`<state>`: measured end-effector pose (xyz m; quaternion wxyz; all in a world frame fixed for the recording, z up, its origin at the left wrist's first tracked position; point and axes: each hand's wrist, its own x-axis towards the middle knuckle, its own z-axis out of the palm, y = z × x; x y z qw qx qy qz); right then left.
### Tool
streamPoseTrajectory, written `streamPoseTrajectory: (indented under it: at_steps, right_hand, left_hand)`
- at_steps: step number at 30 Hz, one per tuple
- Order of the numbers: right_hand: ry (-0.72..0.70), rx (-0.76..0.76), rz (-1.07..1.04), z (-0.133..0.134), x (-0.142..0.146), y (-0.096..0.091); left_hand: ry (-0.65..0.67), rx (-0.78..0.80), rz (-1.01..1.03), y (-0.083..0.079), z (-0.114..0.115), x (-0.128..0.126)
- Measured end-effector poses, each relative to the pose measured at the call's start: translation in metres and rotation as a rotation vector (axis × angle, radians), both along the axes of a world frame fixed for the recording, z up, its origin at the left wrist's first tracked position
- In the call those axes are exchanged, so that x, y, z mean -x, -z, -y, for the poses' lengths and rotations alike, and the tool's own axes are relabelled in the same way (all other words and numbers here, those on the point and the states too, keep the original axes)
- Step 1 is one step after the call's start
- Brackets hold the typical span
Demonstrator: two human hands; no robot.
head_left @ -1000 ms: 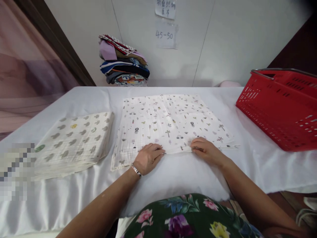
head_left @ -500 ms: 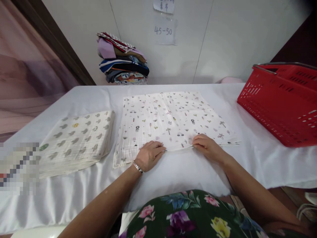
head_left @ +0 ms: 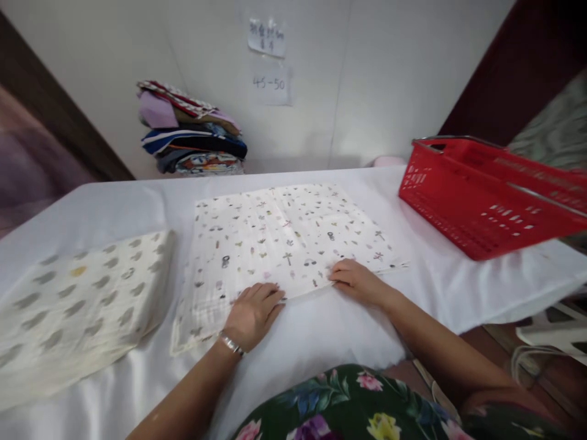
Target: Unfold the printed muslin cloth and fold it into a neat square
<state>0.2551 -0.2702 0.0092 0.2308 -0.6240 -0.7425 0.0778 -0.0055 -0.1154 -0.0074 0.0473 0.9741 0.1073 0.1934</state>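
A white muslin cloth [head_left: 284, 238] with small palm, rainbow and plant prints is spread folded in the middle of the table. On its near edge, left of centre, my left hand [head_left: 255, 313] has fingers and thumb closed on the fabric; a metal bracelet circles that wrist. Further right along the same edge, my right hand [head_left: 358, 281] pinches the hem between thumb and fingers. The near left corner of the cloth lies loose, with its layers showing. To the left is another folded muslin cloth [head_left: 92, 299] with grey prints and one yellow one.
A red plastic basket [head_left: 449, 195] with metal handles stands at the right of the table. Behind the far edge rises a stack of folded fabrics [head_left: 192, 131] against the wall. Paper signs [head_left: 270, 82] hang there. White satiny cloth [head_left: 293, 342] covers the table.
The view has turned to the right, so everything sits further left in the picture. Both hands keep their places on the cloth's near edge, and the cloth looks unchanged.
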Motion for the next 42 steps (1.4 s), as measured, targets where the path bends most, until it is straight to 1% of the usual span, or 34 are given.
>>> streamPoseTrajectory:
  at_steps: [4, 7, 8, 10, 13, 15, 16, 19, 24, 26, 31, 35, 42]
  right_hand:
    - [-0.016, -0.048, 0.091, 0.001, 0.002, 0.002]
    - [0.006, -0.134, 0.064, 0.012, -0.008, 0.002]
    - [0.050, -0.177, 0.049, 0.018, -0.015, 0.001]
    - [0.205, -0.248, 0.035, 0.035, -0.035, 0.000]
    - [0.446, -0.244, 0.046, 0.064, -0.068, 0.001]
    - [0.521, -0.224, 0.063, 0.080, -0.082, 0.002]
    - [0.532, -0.214, 0.079, 0.086, -0.085, 0.003]
    - [0.509, -0.192, 0.145, 0.091, -0.084, 0.004]
    - [0.363, -0.143, 0.243, 0.077, -0.075, 0.008]
    - [0.334, -0.130, 0.257, 0.072, -0.075, 0.010]
    - [0.344, -0.147, 0.252, 0.067, -0.078, 0.012]
    - [0.380, -0.182, 0.268, 0.067, -0.078, 0.011]
    - [0.325, -0.111, 0.325, 0.071, -0.078, 0.010]
  left_hand:
    - [0.043, -0.093, 0.063, 0.005, -0.005, -0.001]
    - [0.058, -0.110, 0.083, 0.006, -0.008, -0.001]
    - [0.059, -0.107, 0.082, 0.006, -0.008, -0.001]
    - [0.055, -0.098, 0.070, 0.006, -0.008, 0.000]
    - [0.047, -0.076, 0.049, 0.007, -0.008, 0.001]
    - [0.045, -0.056, 0.039, 0.008, -0.009, 0.001]
    - [0.044, -0.048, 0.034, 0.009, -0.009, 0.001]
    - [0.040, -0.033, 0.025, 0.009, -0.010, 0.001]
    - [0.032, -0.023, 0.034, 0.007, -0.009, 0.000]
    - [0.031, -0.025, 0.036, 0.007, -0.008, 0.000]
    - [0.024, -0.019, 0.028, 0.007, -0.008, 0.000]
    - [0.020, -0.006, 0.016, 0.007, -0.009, 0.001]
    - [0.024, 0.008, 0.018, 0.007, -0.009, 0.000]
